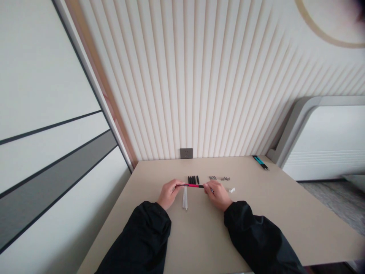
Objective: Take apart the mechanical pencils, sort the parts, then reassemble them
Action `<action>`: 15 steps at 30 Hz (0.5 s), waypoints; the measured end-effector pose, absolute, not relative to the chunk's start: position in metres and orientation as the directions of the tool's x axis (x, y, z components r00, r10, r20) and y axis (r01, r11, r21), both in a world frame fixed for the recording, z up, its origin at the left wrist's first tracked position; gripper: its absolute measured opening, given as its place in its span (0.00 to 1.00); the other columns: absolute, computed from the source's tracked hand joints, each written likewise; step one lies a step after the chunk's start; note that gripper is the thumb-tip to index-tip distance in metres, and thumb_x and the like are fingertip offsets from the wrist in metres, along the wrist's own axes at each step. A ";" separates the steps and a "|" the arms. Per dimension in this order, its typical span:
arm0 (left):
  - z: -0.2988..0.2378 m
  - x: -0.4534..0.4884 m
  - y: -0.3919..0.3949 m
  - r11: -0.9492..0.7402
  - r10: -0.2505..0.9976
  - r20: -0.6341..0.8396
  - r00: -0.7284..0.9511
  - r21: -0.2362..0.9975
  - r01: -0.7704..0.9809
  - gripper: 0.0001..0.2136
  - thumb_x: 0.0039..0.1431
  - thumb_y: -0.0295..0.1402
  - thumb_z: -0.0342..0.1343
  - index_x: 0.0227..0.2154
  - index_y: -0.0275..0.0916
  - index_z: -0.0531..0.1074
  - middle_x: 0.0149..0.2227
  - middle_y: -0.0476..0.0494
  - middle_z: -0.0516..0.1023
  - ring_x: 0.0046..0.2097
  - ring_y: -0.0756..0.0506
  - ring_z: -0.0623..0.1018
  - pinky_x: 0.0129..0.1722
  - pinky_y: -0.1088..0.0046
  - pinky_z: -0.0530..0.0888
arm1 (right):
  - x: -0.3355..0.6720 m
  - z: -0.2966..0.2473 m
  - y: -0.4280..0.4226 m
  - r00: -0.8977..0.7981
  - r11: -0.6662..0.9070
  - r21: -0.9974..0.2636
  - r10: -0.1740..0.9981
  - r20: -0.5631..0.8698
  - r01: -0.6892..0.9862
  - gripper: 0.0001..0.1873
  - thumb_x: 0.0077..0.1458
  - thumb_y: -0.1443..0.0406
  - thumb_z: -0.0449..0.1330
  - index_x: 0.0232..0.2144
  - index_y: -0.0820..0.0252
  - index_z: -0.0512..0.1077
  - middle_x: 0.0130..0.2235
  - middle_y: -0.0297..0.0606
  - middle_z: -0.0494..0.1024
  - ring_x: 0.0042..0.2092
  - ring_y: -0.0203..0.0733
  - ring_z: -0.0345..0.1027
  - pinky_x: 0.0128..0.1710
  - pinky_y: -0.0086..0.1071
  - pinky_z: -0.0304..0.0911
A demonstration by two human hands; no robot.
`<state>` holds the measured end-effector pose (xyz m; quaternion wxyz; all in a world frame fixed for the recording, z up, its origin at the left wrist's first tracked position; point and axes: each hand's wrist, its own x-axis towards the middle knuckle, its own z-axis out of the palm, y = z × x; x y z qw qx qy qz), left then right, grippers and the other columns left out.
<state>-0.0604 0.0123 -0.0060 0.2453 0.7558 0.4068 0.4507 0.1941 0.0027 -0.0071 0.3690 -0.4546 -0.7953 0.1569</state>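
A slim pen [194, 185] with a pink-red barrel and black end sections lies level between my two hands, above the table. My left hand [169, 193] pinches its left end. The fingers of my right hand [217, 193] are closed round the black right end and hide part of it. Under the pen, several thin white pen refills [185, 198] rest side by side on the table. Just beyond it stands a row of short black pen parts [192, 180]. Small metallic pieces [212, 177] lie past my right hand, with another little heap of metallic pieces [225, 179] beside them.
A small white item [232, 190] sits right of my right hand on the beige table [199, 239]. Blue-and-black pens [261, 163] lie at the far right corner. A ribbed wall with a dark socket [186, 153] rises behind; a white cabinet [51, 152] borders the left.
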 end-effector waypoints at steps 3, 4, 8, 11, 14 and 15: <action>-0.007 -0.060 0.012 -0.573 0.819 0.501 0.279 0.717 0.397 0.10 0.63 0.38 0.52 0.38 0.40 0.75 0.37 0.43 0.79 0.39 0.46 0.77 0.42 0.70 0.73 | 0.194 -0.005 0.000 -0.316 0.516 -0.589 0.854 0.414 0.622 0.29 0.67 0.56 0.41 0.19 0.57 0.68 0.21 0.36 0.69 0.27 0.40 0.65 0.35 0.33 0.60; -0.007 -0.060 0.012 -0.577 0.817 0.504 0.279 0.711 0.403 0.10 0.63 0.37 0.52 0.38 0.40 0.75 0.37 0.43 0.79 0.39 0.46 0.77 0.41 0.71 0.73 | 0.193 -0.003 0.000 -0.316 0.519 -0.598 0.852 0.417 0.611 0.29 0.67 0.56 0.40 0.20 0.57 0.68 0.22 0.36 0.69 0.28 0.40 0.65 0.36 0.33 0.60; -0.006 -0.061 0.011 -0.580 0.814 0.515 0.270 0.693 0.428 0.09 0.64 0.36 0.52 0.38 0.39 0.75 0.36 0.43 0.79 0.39 0.46 0.77 0.41 0.71 0.73 | 0.194 0.000 0.000 -0.310 0.564 -0.614 0.823 0.477 0.553 0.19 0.64 0.55 0.47 0.35 0.57 0.74 0.31 0.39 0.75 0.35 0.43 0.68 0.39 0.35 0.62; -0.007 -0.062 0.011 -0.586 0.807 0.539 0.240 0.683 0.436 0.08 0.64 0.36 0.52 0.39 0.39 0.74 0.37 0.43 0.79 0.39 0.46 0.77 0.41 0.71 0.73 | 0.195 -0.001 0.003 -0.304 0.578 -0.606 0.811 0.500 0.547 0.15 0.62 0.55 0.53 0.43 0.56 0.73 0.34 0.39 0.76 0.37 0.44 0.69 0.40 0.36 0.62; -0.009 -0.062 0.012 -0.616 0.784 0.565 0.257 0.658 0.432 0.08 0.64 0.34 0.52 0.38 0.39 0.74 0.36 0.44 0.79 0.38 0.47 0.77 0.40 0.72 0.73 | 0.197 -0.007 0.007 -0.317 0.598 -0.562 0.793 0.521 0.571 0.14 0.63 0.57 0.52 0.38 0.57 0.74 0.33 0.40 0.75 0.37 0.44 0.67 0.40 0.36 0.62; -0.010 -0.062 0.012 -0.631 0.772 0.573 0.273 0.645 0.430 0.07 0.64 0.34 0.52 0.38 0.39 0.74 0.36 0.44 0.79 0.38 0.47 0.77 0.40 0.72 0.73 | 0.198 -0.008 0.008 -0.333 0.604 -0.543 0.788 0.519 0.583 0.14 0.63 0.58 0.51 0.36 0.58 0.74 0.32 0.40 0.75 0.37 0.44 0.67 0.40 0.36 0.62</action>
